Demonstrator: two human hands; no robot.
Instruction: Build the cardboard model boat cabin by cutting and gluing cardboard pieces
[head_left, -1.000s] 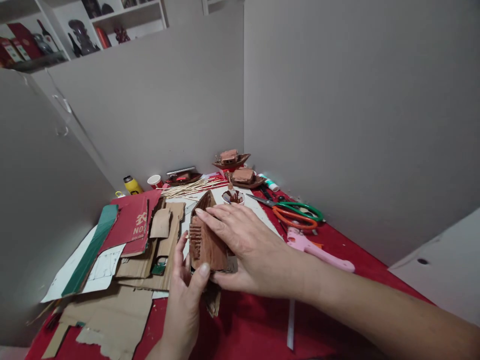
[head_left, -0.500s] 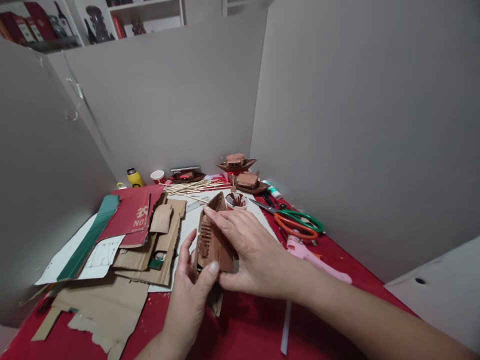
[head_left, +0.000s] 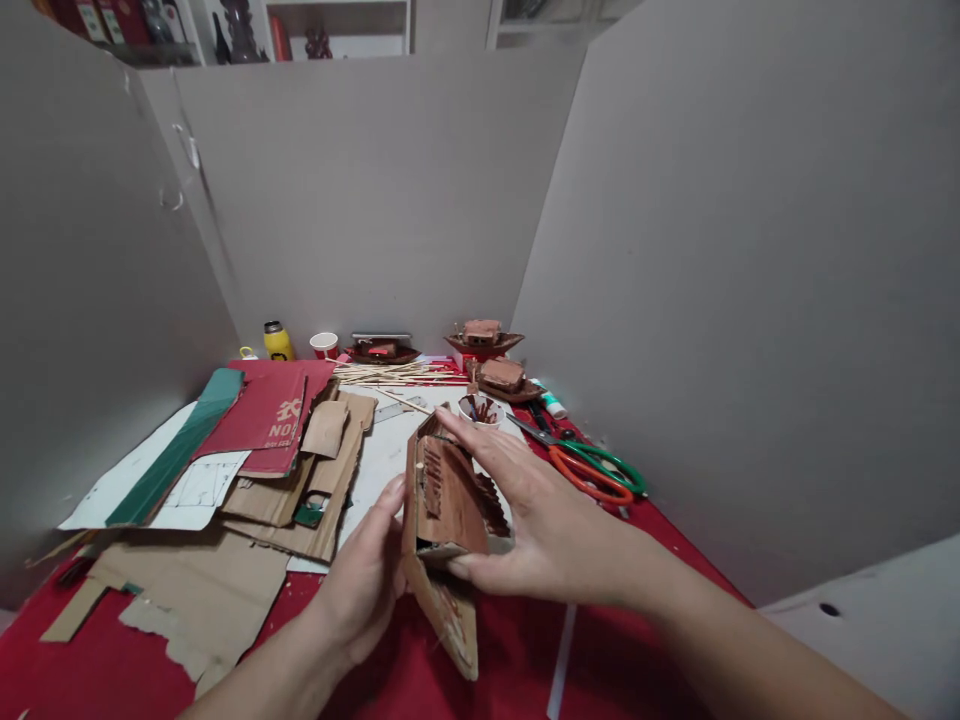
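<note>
A brown cardboard model boat [head_left: 456,500] is held up over the table, tilted with its side toward me. It has a cabin with a ridged corrugated strip on the near face and another ridged edge by my right palm. My left hand [head_left: 371,565] supports the hull from the left, its fingers partly hidden behind it. Around the cabin from the right closes my right hand [head_left: 555,520], thumb at the cabin's lower end and fingers along the top. Just behind the boat stands a paper cup [head_left: 480,408] with brown stains inside.
Cardboard sheets [head_left: 352,470] and a red board [head_left: 262,410] lie left. Scissors [head_left: 596,470] rest on the red cloth [head_left: 660,550] at right. Behind are wooden sticks [head_left: 390,374], finished-looking boats [head_left: 484,338], a yellow bottle [head_left: 277,343] and grey panels [head_left: 360,200].
Both hands have turned the boat, so its cabin side and lower hull now show more. My left thumb has moved off the cabin to the hull's left side. The view has shifted slightly.
</note>
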